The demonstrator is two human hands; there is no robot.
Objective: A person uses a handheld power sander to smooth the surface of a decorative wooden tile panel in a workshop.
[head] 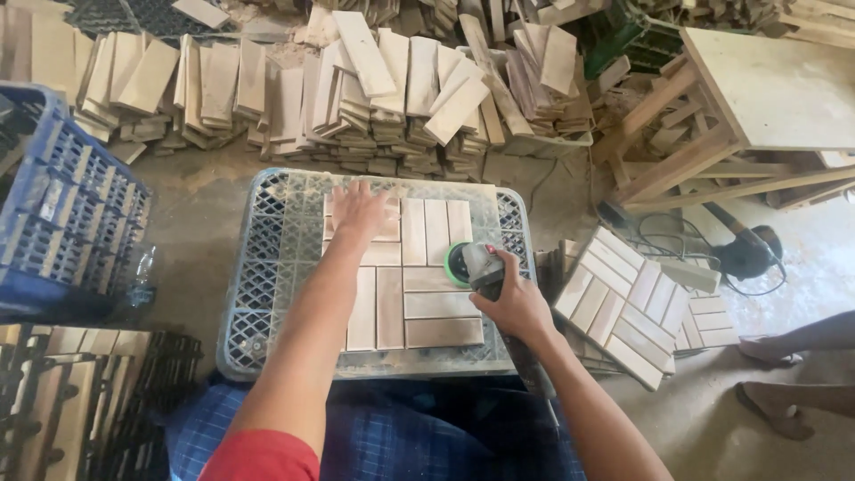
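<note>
While flat on tile (403, 285): left fingers (356, 198).

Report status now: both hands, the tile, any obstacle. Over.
Left hand flat on wooden tile. Right hand grips sander at tile's right edge. Nothing in the way.

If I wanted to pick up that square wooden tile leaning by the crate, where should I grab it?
Probably by its raised upper corner, coming from above. The leaning slatted tile rests tilted on other tiles beside the upturned crate, so its top edges are free while the lower edge is tucked in. Both hands would suit its flat, wide shape, thumbs on the slatted face.
</note>
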